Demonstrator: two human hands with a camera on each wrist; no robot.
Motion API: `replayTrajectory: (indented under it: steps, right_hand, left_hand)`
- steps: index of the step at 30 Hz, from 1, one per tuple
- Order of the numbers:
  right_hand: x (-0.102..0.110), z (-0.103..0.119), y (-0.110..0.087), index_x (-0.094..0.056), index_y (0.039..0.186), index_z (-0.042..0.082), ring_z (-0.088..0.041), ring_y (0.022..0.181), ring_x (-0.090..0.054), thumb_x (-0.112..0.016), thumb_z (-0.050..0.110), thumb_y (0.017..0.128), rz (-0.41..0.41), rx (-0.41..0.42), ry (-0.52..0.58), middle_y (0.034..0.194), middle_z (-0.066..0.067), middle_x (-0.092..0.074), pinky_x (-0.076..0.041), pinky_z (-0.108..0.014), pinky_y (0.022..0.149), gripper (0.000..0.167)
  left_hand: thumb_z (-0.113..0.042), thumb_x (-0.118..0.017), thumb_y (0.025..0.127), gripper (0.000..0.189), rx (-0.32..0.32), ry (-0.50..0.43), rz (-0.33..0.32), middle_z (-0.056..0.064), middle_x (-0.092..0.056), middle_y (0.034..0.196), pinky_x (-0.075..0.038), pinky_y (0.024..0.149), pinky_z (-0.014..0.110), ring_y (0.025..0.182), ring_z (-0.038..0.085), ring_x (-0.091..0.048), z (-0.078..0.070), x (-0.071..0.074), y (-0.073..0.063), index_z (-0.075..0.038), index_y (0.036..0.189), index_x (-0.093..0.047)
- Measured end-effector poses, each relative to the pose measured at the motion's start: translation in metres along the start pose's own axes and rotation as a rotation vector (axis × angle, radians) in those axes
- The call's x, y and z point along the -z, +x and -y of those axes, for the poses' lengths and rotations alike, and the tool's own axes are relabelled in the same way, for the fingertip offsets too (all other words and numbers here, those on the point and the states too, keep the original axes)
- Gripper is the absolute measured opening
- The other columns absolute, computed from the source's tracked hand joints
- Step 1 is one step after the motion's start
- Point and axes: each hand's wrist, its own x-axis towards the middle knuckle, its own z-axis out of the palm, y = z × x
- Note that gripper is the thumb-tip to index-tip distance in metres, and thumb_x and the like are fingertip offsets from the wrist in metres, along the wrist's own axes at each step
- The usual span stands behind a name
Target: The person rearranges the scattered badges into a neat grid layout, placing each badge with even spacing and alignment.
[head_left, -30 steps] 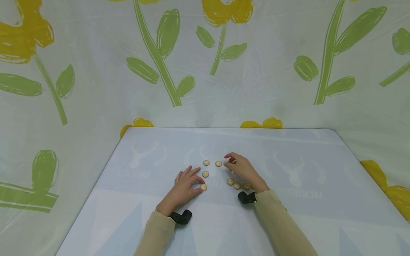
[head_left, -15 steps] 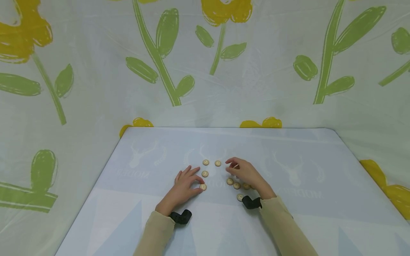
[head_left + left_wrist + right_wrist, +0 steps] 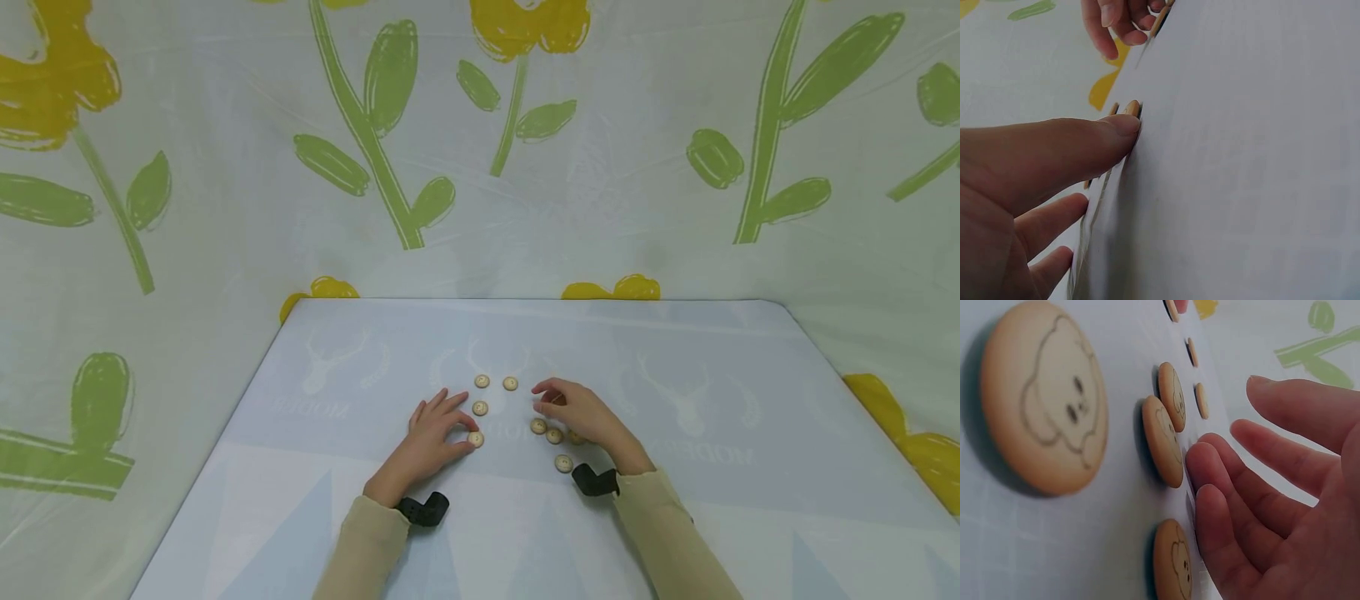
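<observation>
My left hand (image 3: 427,442) pinches a round wooden disc (image 3: 476,439) between thumb and index finger, flat on the table; its other fingers are spread. In the left wrist view the thumb (image 3: 1094,140) lies against the disc's edge. My right hand (image 3: 581,410) hovers with loosely curled fingers and holds nothing; in the right wrist view its thumb and fingers (image 3: 1207,459) are apart. Beneath and beside it lie several discs, among them a near one (image 3: 563,463) with a bear face drawn on it (image 3: 1047,400). Another disc (image 3: 576,437) is partly hidden by the right hand.
Beyond the left hand lie a disc (image 3: 480,407) and a farther one (image 3: 482,381), with a third (image 3: 510,383) to the right of that. The pale printed tabletop (image 3: 360,367) ends at a flower-patterned curtain (image 3: 600,167) behind and at the sides.
My right hand has drawn back toward me and to the right, away from the far right disc. A disc once hidden by its wrist now shows. The left hand has stayed put.
</observation>
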Motion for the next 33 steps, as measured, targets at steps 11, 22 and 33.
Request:
replayTrajectory:
  steps: [11,22,33]
  right_hand:
    - [0.0005,-0.0004,-0.0050,-0.060,0.106,0.019,-0.013,0.077,-0.051,-0.064,0.023,0.082,0.046,0.033,-0.019,0.085,0.006,-0.056,-0.042,-0.030,0.066,0.025]
    - [-0.0027,0.0008,-0.0056,-0.062,0.096,0.021,-0.014,0.070,-0.048,-0.070,0.025,0.076,0.069,0.034,-0.082,0.080,0.005,-0.054,-0.041,-0.029,0.059,0.022]
    - [-0.0028,0.0015,-0.0077,-0.062,0.084,0.020,-0.012,0.070,-0.049,-0.070,0.021,0.077,0.080,0.098,-0.158,0.078,0.006,-0.053,-0.042,-0.028,0.062,0.011]
  left_hand:
    - [-0.027,-0.069,0.077,0.013,-0.001,0.011,-0.003,0.002,-0.035,0.140,-0.004,0.101,0.054,0.133,0.028,-0.014,0.0022,-0.0015,0.0004,-0.027,0.087,-0.060]
    - [-0.026,-0.069,0.077,0.013,0.003,0.014,-0.006,0.003,-0.035,0.140,-0.004,0.100,0.055,0.133,0.029,-0.014,0.0017,-0.0013,-0.0008,-0.027,0.087,-0.060]
    - [-0.026,-0.069,0.077,0.013,-0.003,0.004,-0.009,0.003,-0.035,0.140,-0.003,0.101,0.054,0.133,0.028,-0.014,0.0022,-0.0017,0.0000,-0.027,0.087,-0.060]
